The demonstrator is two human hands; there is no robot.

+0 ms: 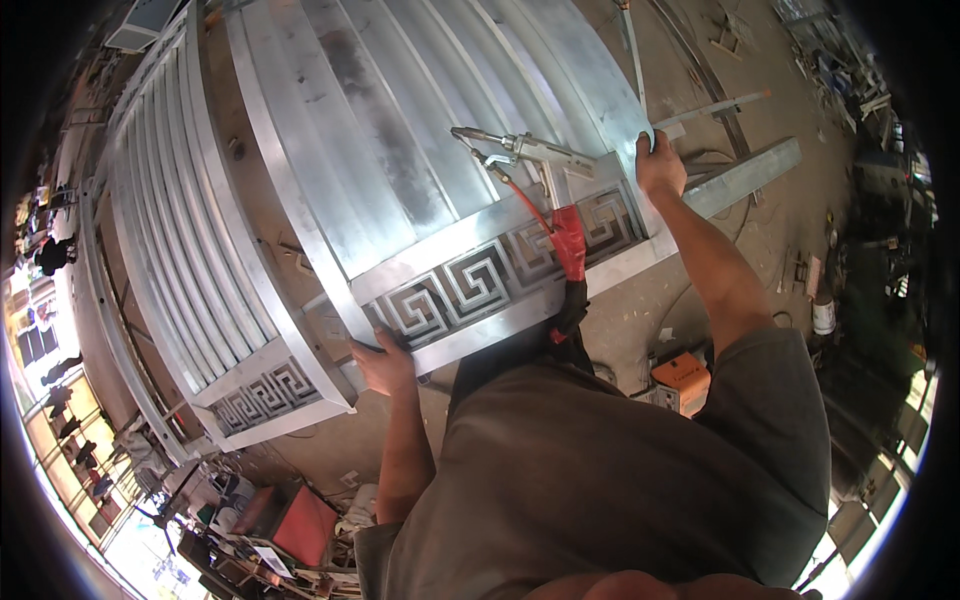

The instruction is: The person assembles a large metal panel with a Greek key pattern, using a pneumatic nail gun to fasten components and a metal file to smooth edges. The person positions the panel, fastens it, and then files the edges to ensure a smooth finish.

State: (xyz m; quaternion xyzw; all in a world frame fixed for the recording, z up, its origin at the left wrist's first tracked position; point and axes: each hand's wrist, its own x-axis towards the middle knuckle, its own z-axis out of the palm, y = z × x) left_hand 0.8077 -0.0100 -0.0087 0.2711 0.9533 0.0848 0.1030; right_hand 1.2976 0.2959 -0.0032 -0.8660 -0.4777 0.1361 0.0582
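The gate panel (400, 150) is bare metal, dull silver, smooth with dark smudges; the welding torch (530, 150) looks metallic, its hose sleeve (568, 245) red, matt; the floor (680, 290) rough and dusty.

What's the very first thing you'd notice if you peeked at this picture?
A big shiny metal gate panel fills the middle, with a maze-like patterned strip along its near edge. The left hand grips its near corner and the right hand grips its far corner. A welding torch with a red hose lies on top, between the hands.
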